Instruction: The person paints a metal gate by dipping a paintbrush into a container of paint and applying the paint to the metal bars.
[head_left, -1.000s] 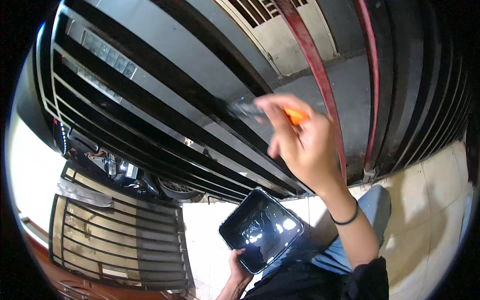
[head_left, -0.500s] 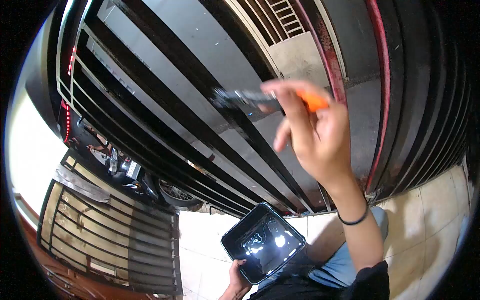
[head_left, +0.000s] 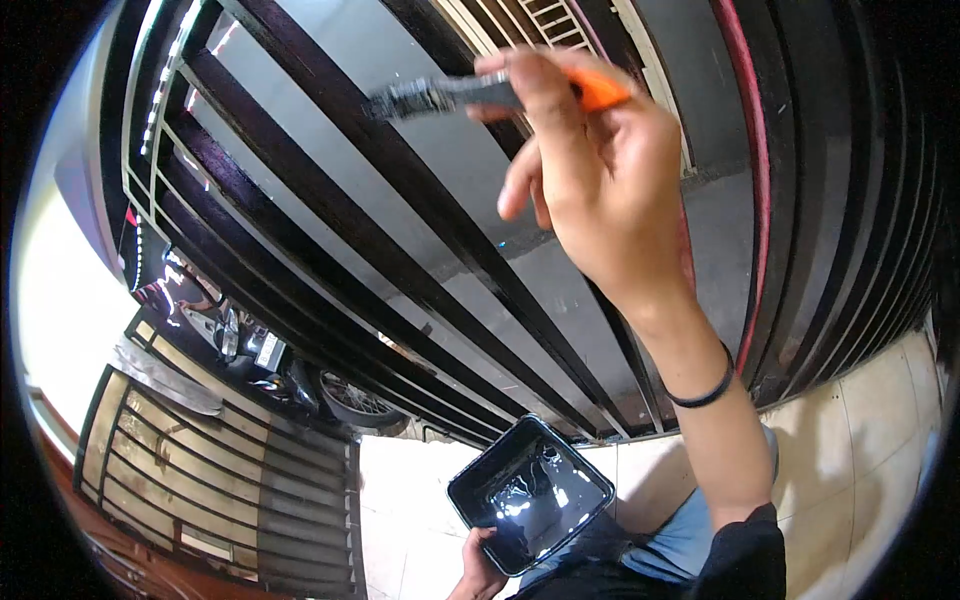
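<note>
My right hand [head_left: 610,180] is closed around a paintbrush [head_left: 425,97] with an orange handle end. Its dark, paint-coated bristles are at a black bar of the metal gate [head_left: 440,225]; contact appears likely but the tip is slightly blurred. Below, my left hand [head_left: 482,562] grips the near left rim of a black square tub [head_left: 530,495], thumb over the edge. Shiny black paint lies in the tub and reflects the lights.
A bar with red paint [head_left: 757,200] stands right of my arm. Beyond the gate at left is a parked motorcycle [head_left: 270,345]. A low barred metal panel [head_left: 215,470] stands at lower left, and pale floor tiles [head_left: 830,450] lie underneath.
My right hand has moved up and slightly left with the paintbrush, higher along the gate bars. The tub in my left hand stays nearly in place.
</note>
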